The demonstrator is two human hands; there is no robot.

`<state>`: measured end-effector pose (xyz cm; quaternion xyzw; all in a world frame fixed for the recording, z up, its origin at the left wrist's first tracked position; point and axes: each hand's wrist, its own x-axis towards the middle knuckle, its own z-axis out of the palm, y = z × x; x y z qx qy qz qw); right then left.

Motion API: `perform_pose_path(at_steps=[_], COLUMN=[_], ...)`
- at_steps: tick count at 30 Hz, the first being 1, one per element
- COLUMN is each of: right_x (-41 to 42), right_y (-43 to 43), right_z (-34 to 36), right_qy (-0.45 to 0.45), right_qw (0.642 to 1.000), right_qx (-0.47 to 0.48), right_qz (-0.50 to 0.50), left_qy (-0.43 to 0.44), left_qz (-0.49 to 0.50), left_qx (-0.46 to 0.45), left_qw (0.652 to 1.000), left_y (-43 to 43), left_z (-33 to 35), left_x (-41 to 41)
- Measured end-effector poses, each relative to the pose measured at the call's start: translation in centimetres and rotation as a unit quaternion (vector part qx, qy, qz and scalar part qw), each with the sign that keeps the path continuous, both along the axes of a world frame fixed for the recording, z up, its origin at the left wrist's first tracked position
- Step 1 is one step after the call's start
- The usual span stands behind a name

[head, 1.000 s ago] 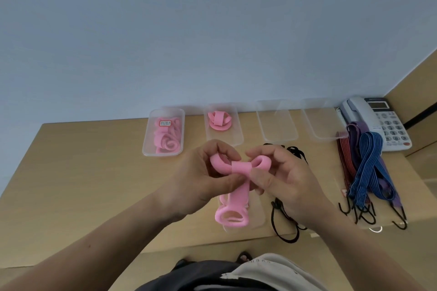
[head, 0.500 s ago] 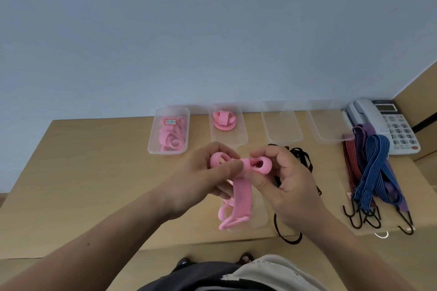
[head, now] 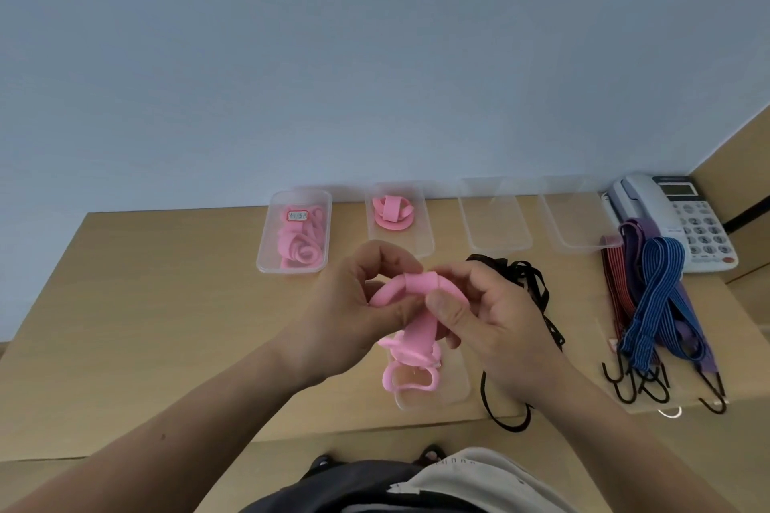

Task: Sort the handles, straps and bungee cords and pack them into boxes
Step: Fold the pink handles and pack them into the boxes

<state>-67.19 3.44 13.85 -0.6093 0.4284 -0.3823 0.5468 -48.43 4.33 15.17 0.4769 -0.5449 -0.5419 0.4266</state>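
Above the table's front middle, my left hand (head: 354, 317) and my right hand (head: 487, 325) both pinch a pink handle strap (head: 421, 329); its looped top sits between my fingers and its wide handle end hangs down. Black straps (head: 529, 287) lie just right of my hands. Blue, purple and red bungee cords (head: 654, 304) with black hooks lie at the right. At the back stand a clear box (head: 266, 258) with pink coiled straps, a second box (head: 421, 246) holding a pink handle, and two empty boxes (head: 496, 246) (head: 583, 246).
A clear lid (head: 454, 392) lies flat under the hanging strap near the table's front edge. A white desk telephone (head: 683, 217) sits at the back right corner beside a wooden side panel (head: 737, 146). Bare tabletop (head: 146, 325) spreads to the left.
Both hands have kept hold of the pink strap and worked its top loop round; the hanging handle end has turned and swung slightly. Nothing else on the table moved.
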Motion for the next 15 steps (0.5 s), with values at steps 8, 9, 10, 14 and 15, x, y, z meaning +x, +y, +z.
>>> perform_pose_path(at_steps=[8,9,10,14,15], right_x=[0.20,0.20,0.22,0.14,0.14], right_y=[-0.14,-0.17,-0.20,-0.20,-0.16], right_z=[0.03,-0.02,-0.06,-0.36,-0.42], right_qy=[-0.007,-0.009,-0.009,-0.015,-0.014], right_qw=[0.998,0.998,0.998,0.998,0.998], right_qx=[-0.044,-0.047,-0.050,-0.049,-0.048], right_qz=[-0.036,-0.037,-0.036,-0.030,-0.024], left_qy=[-0.013,-0.011,-0.009,0.025,0.047], left_qz=[-0.017,-0.026,-0.036,-0.061,-0.059], left_qx=[0.053,0.066,0.076,0.098,0.105], left_qw=[0.998,0.997,0.996,0.993,0.992], left_y=[-0.41,-0.44,-0.49,-0.66,-0.71], left_z=[-0.15,-0.15,-0.15,0.05,0.11], left_x=[0.20,0.28,0.39,0.71,0.74])
